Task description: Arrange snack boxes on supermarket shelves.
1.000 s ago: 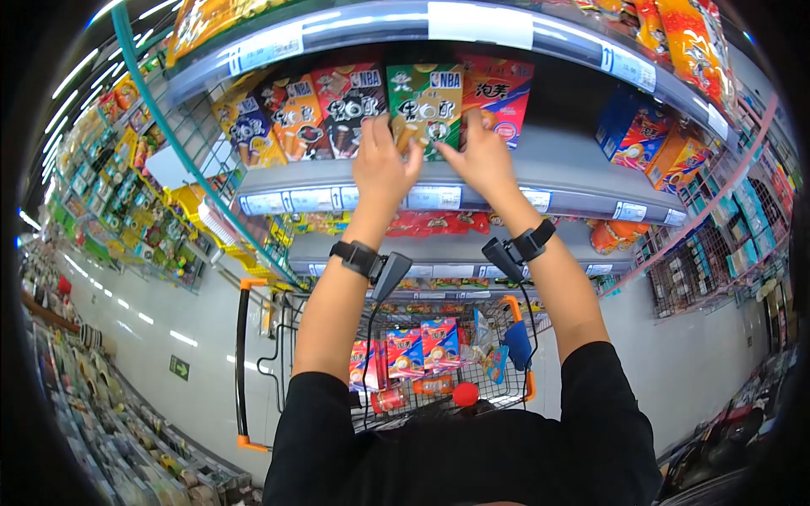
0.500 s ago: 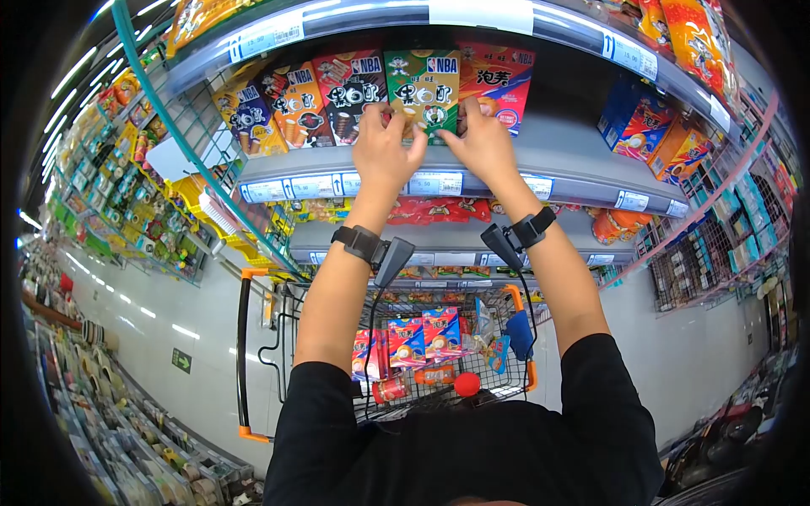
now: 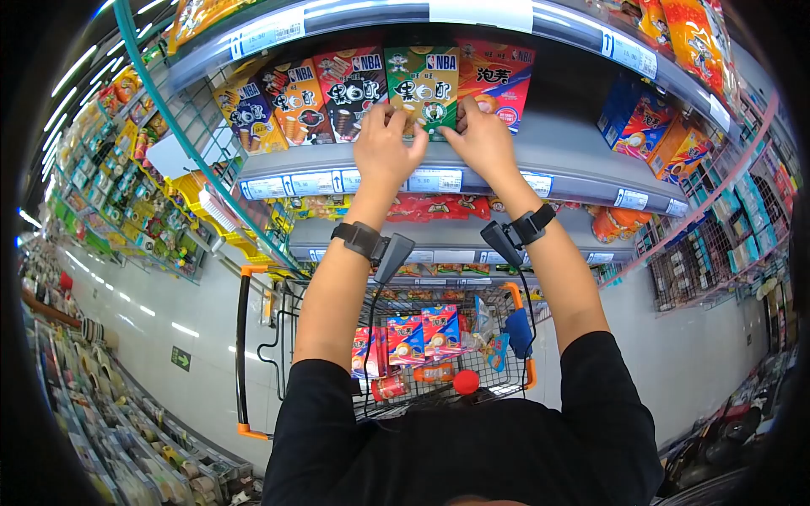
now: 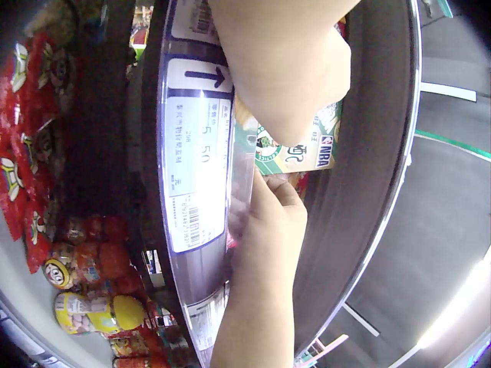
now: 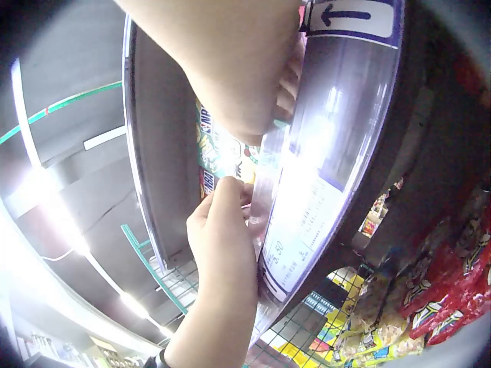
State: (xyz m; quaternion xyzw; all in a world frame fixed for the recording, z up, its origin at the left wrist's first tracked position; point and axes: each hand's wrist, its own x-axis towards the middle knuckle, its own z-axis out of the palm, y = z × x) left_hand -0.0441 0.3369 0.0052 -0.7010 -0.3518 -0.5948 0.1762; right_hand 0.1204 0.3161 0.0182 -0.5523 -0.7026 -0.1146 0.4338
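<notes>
A green and gold snack box (image 3: 424, 67) with an NBA logo stands upright on the middle shelf. My left hand (image 3: 388, 152) holds its left edge, fingers bent at the side and thumb toward the front. At the opposite edge my right hand (image 3: 487, 145) grips it in the same way, overlapping the red puff box (image 3: 504, 72) beside it. A black and red box (image 3: 342, 83) stands just left of the green one. In the left wrist view part of the green box (image 4: 311, 159) shows between the hands; the fingertips are largely hidden.
An orange box (image 3: 297, 105) and a purple-yellow box (image 3: 246, 118) line the shelf's left end. More boxes (image 3: 639, 139) stand at the right. A price rail (image 3: 540, 185) runs along the shelf front. Below, a cart (image 3: 530, 379) carries boxes and jars.
The shelf and its boxes sit slightly higher in the head view than a second ago. Both hands stay at the sides of the green and gold box.
</notes>
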